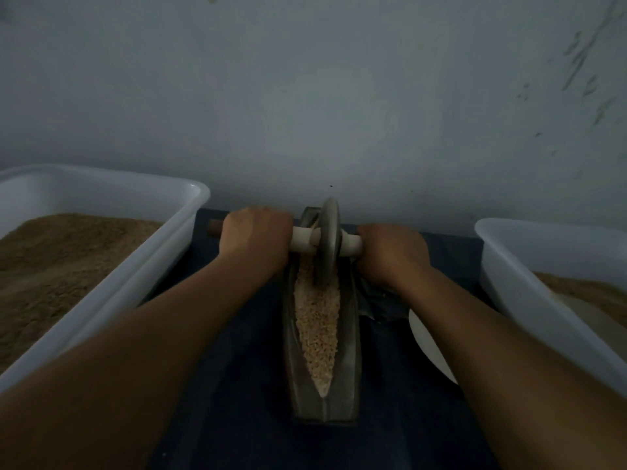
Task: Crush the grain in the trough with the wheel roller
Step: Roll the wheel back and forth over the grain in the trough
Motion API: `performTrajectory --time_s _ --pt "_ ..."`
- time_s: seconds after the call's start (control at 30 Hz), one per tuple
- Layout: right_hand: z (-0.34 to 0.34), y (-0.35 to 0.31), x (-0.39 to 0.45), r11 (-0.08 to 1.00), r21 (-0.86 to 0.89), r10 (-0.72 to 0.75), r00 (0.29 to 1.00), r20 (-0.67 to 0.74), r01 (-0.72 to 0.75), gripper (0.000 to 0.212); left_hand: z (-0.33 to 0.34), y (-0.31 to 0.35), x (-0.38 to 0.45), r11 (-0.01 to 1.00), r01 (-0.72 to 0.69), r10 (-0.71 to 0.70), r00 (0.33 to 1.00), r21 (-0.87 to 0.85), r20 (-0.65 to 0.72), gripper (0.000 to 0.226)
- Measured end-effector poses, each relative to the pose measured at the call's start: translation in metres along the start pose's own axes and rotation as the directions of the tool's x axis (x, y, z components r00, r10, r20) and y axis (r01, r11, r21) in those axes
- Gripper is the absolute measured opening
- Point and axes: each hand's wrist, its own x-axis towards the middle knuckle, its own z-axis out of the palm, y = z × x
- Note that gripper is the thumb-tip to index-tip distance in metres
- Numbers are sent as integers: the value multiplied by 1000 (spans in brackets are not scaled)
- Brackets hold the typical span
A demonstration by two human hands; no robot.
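One trough, dark metal, boat-shaped, centre of frame, long axis running 12 to 6 o'clock. Grain: pale, coarse, filling the channel, tapering to a point at 6. One wheel roller, grey metal disc standing upright at the trough's 12 o'clock end, pale axle crosswise, 9 to 3. Left hand and right hand each curl round an axle end. Two white plastic tubs, at 9 and 3, hold brown meal. One dark cloth beneath.
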Motion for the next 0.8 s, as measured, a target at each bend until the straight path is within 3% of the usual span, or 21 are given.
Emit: performTrajectory --time_s 0.5,0.8 --pt "-33 -18 -109 991 -34 -134 952 -277 130 15 -17 -9 -93 995 -68 63 996 -78 -59 28" --pt "-48 -15 -146 985 52 -143 949 -282 164 26 -38 -6 -125 992 -115 122 975 49 -187 28"
